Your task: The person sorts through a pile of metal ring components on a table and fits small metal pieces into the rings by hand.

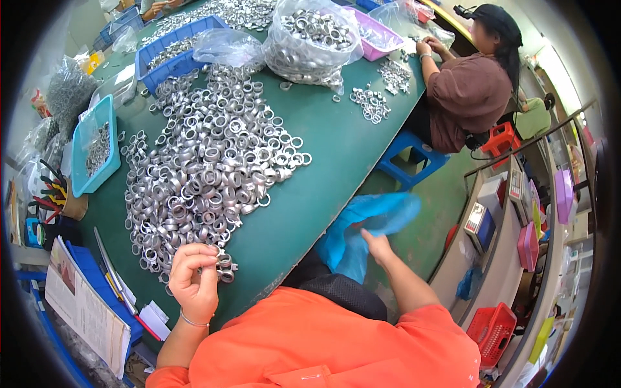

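Note:
A large heap of silver metal rings [213, 155] spreads over the green table [310, 187]. At the heap's near end, my left hand [194, 281] is closed, its fingers curled. Several rings [226, 266] lie right beside its fingertips; whether any are pinched between them I cannot tell. Past the table's edge, to the right, my right hand [376, 246] is closed on a translucent blue plastic bag [346, 246], which partly covers the fingers. The bag hangs beside my lap, its upper part spread out to the right.
A blue crate [143, 68], a clear bag of rings [272, 55] and a pink-purple basket [372, 52] stand at the back. Left are a turquoise tray [81, 174] and a holder with pliers [74, 200]. A co-worker [469, 90] sits far right near a blue stool [414, 152]. Shelves [498, 239] line the right.

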`<state>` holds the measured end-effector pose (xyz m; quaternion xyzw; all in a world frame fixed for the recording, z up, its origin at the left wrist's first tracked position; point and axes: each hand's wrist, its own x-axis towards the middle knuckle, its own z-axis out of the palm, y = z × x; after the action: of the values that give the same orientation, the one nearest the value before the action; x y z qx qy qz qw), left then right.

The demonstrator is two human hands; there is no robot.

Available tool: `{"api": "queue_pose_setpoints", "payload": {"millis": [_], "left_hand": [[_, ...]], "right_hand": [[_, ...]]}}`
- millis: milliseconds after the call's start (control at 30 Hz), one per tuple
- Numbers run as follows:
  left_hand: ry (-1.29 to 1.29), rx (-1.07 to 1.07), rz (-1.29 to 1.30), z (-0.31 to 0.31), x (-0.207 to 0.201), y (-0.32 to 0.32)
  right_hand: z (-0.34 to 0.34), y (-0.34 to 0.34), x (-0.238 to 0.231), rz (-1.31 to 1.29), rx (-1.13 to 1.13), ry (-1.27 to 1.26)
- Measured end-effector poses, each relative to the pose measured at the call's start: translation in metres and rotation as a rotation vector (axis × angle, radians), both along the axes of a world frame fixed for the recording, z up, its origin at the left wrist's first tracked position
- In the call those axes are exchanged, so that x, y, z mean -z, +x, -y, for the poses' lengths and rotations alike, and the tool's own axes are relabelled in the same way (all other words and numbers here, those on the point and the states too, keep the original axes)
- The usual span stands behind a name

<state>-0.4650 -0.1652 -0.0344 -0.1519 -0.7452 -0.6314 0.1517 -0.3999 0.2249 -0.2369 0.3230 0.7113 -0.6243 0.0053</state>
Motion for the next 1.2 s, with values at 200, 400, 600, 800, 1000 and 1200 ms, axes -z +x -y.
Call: {"api": "queue_pose_setpoints", "payload": {"millis": [200,400,600,800,1000,1200], "left_hand": [[-0.089,-0.005,0.001,0.004,-0.001,0.0],[-0.049,0.067,0.099,-0.015,0.003,-0.007],[-0.071,0.092,0.098,-0.017,0.003,-0.012],[-0.069,0.072,0.087,-0.013,0.003,-0.003],[-0.189,0.04,-0.019,-0.006,-0.003,-0.001],[-0.344,-0.192,0.041,0.018,0.014,0.001]], "right_hand": [[0.038,-0.111,-0.021,0.026,-0.032,0.08],[0.0,-0.072,-0.035,0.175,-0.002,0.031],[-0.017,-0.028,-0.052,0.371,-0.122,0.134],[0.018,-0.04,-0.094,-0.167,-0.192,0.973],[0.061,-0.066,-0.105,-0.12,-0.682,0.757],[0.115,-0.084,-0.172,-0.512,-0.476,0.713]]}}
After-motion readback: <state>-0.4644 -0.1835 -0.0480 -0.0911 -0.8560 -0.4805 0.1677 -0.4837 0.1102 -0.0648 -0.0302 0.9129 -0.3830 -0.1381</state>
